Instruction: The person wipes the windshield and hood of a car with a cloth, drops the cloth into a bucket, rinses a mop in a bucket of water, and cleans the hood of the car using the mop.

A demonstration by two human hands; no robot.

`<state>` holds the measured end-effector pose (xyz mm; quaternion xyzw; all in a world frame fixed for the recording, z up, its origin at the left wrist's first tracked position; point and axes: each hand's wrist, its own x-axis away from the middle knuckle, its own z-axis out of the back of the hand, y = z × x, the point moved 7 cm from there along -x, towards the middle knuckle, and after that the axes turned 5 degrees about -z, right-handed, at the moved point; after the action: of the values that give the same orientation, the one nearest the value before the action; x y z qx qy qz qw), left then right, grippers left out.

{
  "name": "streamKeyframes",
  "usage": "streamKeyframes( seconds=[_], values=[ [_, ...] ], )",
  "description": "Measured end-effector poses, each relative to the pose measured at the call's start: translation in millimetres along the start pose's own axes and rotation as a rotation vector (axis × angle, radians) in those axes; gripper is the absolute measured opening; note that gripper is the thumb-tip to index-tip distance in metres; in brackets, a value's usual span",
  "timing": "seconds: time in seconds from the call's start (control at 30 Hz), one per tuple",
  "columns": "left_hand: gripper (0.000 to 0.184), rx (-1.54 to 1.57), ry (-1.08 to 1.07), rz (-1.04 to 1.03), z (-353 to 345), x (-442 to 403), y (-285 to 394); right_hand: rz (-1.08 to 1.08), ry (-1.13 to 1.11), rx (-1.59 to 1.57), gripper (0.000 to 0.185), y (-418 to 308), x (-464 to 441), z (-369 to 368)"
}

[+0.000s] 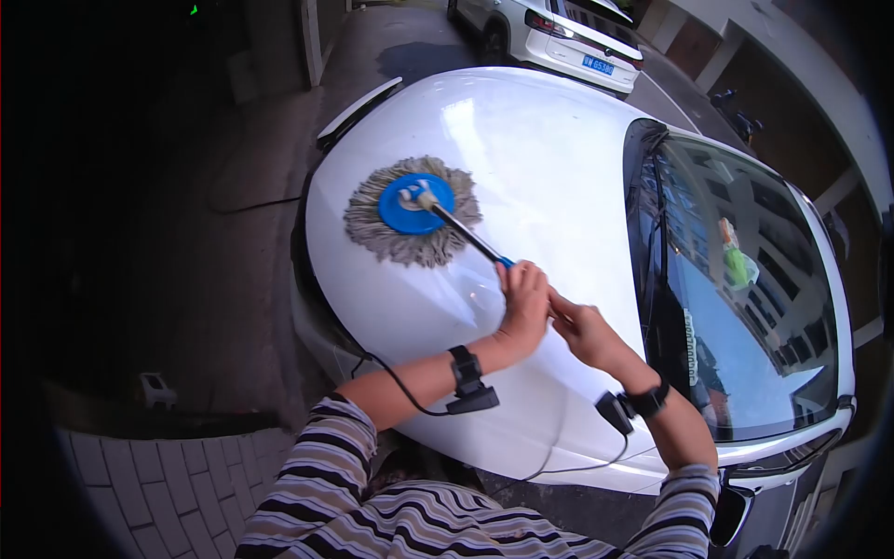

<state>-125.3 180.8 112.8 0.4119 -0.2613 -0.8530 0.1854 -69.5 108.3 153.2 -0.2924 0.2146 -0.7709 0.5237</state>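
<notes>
A round mop (416,211) with a blue plate and grey strands lies on the white car hood (549,158), left of its middle. From the plate, its handle (470,238) slants down and right to my hands. My left hand (527,303) is wrapped round the handle just below a blue collar. Close behind it, my right hand (589,334) is closed on the handle's lower end, which the fingers mostly hide. Both wrists carry black straps with small boxes and cables.
To the right of the hood are the windshield (745,279) with wipers and a side mirror (731,514). Another white car (568,37) stands at the back. Grey paving (177,484) lies at lower left, beside dark ground. A cable hangs from my left wrist across the hood's edge.
</notes>
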Motion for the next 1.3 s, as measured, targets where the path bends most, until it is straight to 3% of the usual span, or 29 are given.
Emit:
streamKeyframes(
  seconds=[0.13, 0.23, 0.3, 0.37, 0.43, 0.5, 0.57, 0.63, 0.73, 0.77, 0.9, 1.1, 1.3],
  values=[
    [0.043, 0.179, -0.066, -0.092, -44, -14, 45, -0.107, 0.183, 0.024, 0.047, 21, 44, 37],
    [0.046, 0.264, -0.172, -0.236, -79, -34, 57, -0.257, 0.280, 0.124, 0.047, 49, 46, 52],
    [0.043, 0.263, -0.215, -0.363, -98, -55, 48, -0.112, 0.472, 0.124, 0.048, 93, 27, 56],
    [0.032, 0.159, -0.256, -0.445, -115, -84, 27, -0.128, 0.524, 0.155, 0.039, 109, -14, 64],
    [0.026, -0.037, -0.246, -0.498, -141, -121, -7, -0.237, 0.492, 0.091, 0.030, 117, -69, 71],
    [0.019, -0.113, -0.382, -0.546, -152, -167, -49, -0.416, 0.405, -0.271, 0.022, 113, -123, 75],
    [0.015, -0.032, -0.260, -0.572, -148, -204, -91, -0.413, 0.356, -0.357, 0.019, 94, -173, 85],
    [0.012, -0.005, -0.203, -0.594, -119, -222, -121, -0.425, 0.342, -0.380, 0.019, 73, -213, 83],
    [0.008, 0.012, -0.339, -0.452, -82, -235, -159, -0.365, 0.318, -0.453, 0.010, 55, -265, 72],
    [0.008, 0.012, -0.350, -0.399, -71, -236, -173, -0.324, 0.316, -0.458, 0.015, 43, -278, 63],
    [0.008, -0.104, -0.328, -0.437, -31, -230, -223, -0.278, 0.248, -0.412, 0.016, 8, -322, 29],
    [0.016, -0.075, -0.203, -0.361, 53, -178, -271, -0.136, 0.091, -0.354, 0.008, -54, -341, -38],
    [0.021, -0.239, -0.092, -0.102, 92, -111, -286, -0.059, -0.114, -0.161, 0.022, -94, -310, -84]
  ],
)
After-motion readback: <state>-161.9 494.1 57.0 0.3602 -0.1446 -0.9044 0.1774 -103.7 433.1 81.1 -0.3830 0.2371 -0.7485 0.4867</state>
